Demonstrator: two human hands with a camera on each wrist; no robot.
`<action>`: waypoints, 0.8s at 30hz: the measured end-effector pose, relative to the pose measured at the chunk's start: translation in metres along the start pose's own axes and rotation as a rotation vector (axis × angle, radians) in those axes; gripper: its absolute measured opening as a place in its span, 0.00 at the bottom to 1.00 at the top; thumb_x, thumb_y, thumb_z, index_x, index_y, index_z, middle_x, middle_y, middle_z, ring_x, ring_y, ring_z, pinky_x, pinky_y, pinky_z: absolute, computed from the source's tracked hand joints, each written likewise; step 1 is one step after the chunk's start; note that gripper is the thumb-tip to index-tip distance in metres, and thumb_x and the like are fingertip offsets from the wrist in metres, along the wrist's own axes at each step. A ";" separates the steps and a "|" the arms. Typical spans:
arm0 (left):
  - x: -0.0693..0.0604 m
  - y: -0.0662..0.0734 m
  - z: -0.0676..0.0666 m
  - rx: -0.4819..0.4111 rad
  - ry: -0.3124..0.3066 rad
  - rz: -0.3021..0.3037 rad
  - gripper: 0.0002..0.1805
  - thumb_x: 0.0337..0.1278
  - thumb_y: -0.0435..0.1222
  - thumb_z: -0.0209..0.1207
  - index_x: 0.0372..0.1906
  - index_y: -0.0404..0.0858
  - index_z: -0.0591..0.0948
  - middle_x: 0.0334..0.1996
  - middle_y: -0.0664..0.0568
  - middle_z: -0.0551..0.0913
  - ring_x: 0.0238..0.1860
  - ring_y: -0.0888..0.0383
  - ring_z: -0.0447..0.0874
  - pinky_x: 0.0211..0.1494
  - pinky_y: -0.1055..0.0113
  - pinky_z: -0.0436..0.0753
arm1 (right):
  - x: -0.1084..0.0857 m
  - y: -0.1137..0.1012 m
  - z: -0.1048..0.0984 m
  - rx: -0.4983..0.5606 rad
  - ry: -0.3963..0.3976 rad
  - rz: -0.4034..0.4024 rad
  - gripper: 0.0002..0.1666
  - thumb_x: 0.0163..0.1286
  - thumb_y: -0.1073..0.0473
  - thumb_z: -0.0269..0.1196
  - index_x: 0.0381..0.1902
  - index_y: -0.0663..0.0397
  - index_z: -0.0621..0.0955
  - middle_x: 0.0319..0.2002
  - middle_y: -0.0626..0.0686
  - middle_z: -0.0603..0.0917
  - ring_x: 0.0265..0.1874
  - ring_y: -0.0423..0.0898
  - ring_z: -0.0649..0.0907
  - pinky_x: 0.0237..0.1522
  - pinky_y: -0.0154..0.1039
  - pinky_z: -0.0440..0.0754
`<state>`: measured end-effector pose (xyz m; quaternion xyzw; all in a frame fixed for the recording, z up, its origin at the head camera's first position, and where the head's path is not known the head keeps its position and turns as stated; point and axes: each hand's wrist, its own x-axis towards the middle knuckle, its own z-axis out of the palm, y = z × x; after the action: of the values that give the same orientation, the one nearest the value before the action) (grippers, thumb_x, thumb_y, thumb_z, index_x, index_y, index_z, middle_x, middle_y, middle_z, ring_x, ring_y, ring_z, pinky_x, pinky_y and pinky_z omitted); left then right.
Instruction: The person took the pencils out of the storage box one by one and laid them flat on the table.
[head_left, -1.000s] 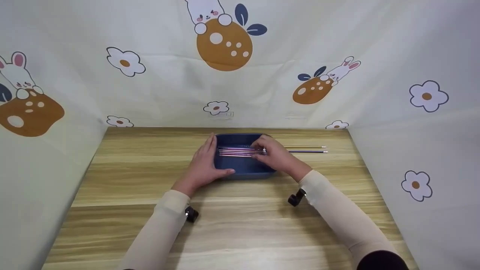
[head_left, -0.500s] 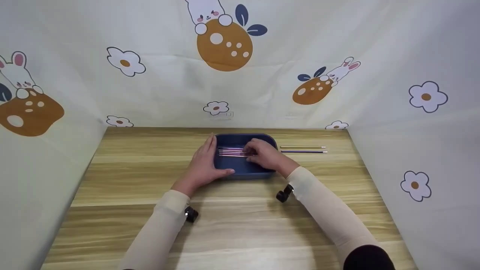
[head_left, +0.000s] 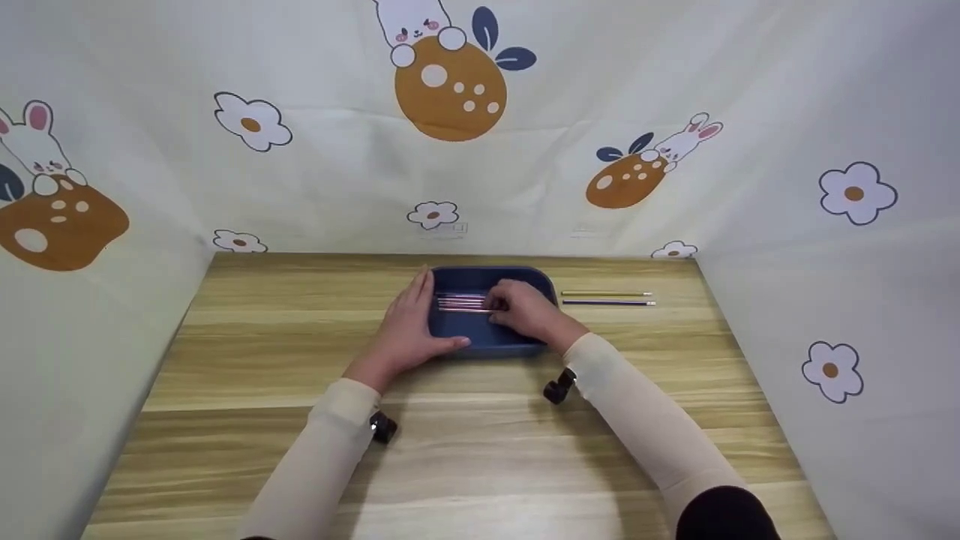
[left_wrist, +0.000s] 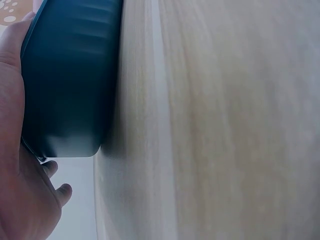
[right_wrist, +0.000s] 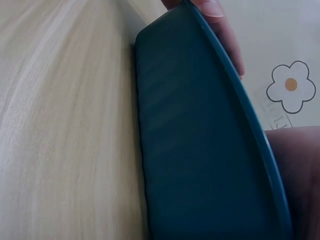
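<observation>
Most of the visible pencils lie side by side inside the blue plastic bin on the table; two remain outside, just to its right — a gold pencil and a dark blue pencil. The right hand curls its fingers over the row — whether pinching, I cannot tell; the left hand braces the bin with straight fingers. All long axes run left to right; the outer pair's pale ends point right.
</observation>
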<state>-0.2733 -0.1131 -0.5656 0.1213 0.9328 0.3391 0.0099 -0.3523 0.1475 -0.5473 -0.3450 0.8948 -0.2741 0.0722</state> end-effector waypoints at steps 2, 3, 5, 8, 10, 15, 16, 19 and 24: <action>0.000 0.000 0.000 -0.002 0.001 0.002 0.78 0.53 0.67 0.78 0.91 0.36 0.41 0.92 0.41 0.39 0.89 0.36 0.43 0.89 0.40 0.47 | 0.000 0.001 0.001 -0.006 0.005 0.002 0.08 0.70 0.69 0.76 0.46 0.63 0.90 0.43 0.58 0.87 0.43 0.53 0.86 0.51 0.51 0.86; 0.000 -0.001 0.000 -0.003 0.001 0.002 0.78 0.53 0.67 0.78 0.91 0.36 0.41 0.92 0.41 0.39 0.89 0.36 0.43 0.89 0.40 0.47 | 0.000 0.001 0.002 -0.008 0.008 0.004 0.08 0.70 0.69 0.76 0.46 0.63 0.90 0.43 0.58 0.87 0.43 0.53 0.86 0.51 0.51 0.86; 0.001 -0.001 0.001 -0.004 0.002 0.004 0.78 0.53 0.67 0.78 0.91 0.36 0.41 0.92 0.41 0.40 0.89 0.36 0.43 0.89 0.40 0.48 | 0.000 0.001 0.003 -0.017 0.010 0.008 0.08 0.70 0.69 0.76 0.46 0.62 0.91 0.43 0.57 0.87 0.43 0.53 0.86 0.52 0.52 0.86; 0.000 -0.002 0.001 -0.004 0.002 0.003 0.78 0.53 0.67 0.78 0.91 0.36 0.41 0.92 0.41 0.40 0.89 0.36 0.44 0.89 0.40 0.48 | 0.001 0.001 0.004 -0.034 0.004 0.017 0.08 0.70 0.69 0.76 0.46 0.62 0.91 0.43 0.57 0.88 0.44 0.53 0.86 0.53 0.52 0.86; 0.000 -0.002 0.002 -0.002 0.003 0.001 0.79 0.52 0.68 0.78 0.91 0.36 0.41 0.92 0.41 0.40 0.89 0.36 0.44 0.89 0.40 0.48 | 0.002 0.001 0.005 -0.043 0.000 0.022 0.07 0.70 0.69 0.76 0.45 0.61 0.92 0.42 0.56 0.88 0.44 0.53 0.86 0.53 0.52 0.85; 0.000 -0.001 0.002 0.005 0.006 0.009 0.78 0.53 0.68 0.77 0.91 0.35 0.42 0.91 0.40 0.41 0.89 0.36 0.45 0.88 0.38 0.50 | 0.002 0.002 0.004 -0.046 0.004 0.006 0.07 0.69 0.70 0.76 0.44 0.61 0.92 0.41 0.56 0.88 0.43 0.52 0.86 0.52 0.50 0.86; 0.000 -0.001 0.001 0.006 0.005 0.010 0.78 0.53 0.68 0.77 0.91 0.35 0.42 0.92 0.41 0.41 0.89 0.36 0.45 0.88 0.37 0.50 | 0.001 0.002 0.004 -0.044 0.002 -0.002 0.07 0.69 0.71 0.76 0.44 0.61 0.92 0.41 0.56 0.89 0.42 0.52 0.86 0.52 0.50 0.86; 0.001 -0.001 0.002 0.007 0.004 0.013 0.78 0.53 0.67 0.78 0.91 0.35 0.42 0.92 0.40 0.41 0.89 0.35 0.45 0.88 0.36 0.50 | 0.000 0.002 0.003 -0.039 -0.005 -0.021 0.08 0.69 0.71 0.76 0.45 0.62 0.93 0.41 0.57 0.90 0.42 0.53 0.87 0.50 0.50 0.87; 0.000 -0.001 0.001 0.000 0.009 0.011 0.78 0.53 0.66 0.78 0.91 0.35 0.42 0.91 0.40 0.41 0.89 0.35 0.45 0.88 0.38 0.49 | 0.000 0.003 0.002 -0.016 -0.018 -0.026 0.08 0.68 0.71 0.76 0.45 0.62 0.93 0.41 0.56 0.90 0.43 0.53 0.88 0.50 0.50 0.87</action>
<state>-0.2733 -0.1126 -0.5670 0.1248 0.9322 0.3396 0.0038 -0.3537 0.1481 -0.5511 -0.3596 0.8917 -0.2648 0.0739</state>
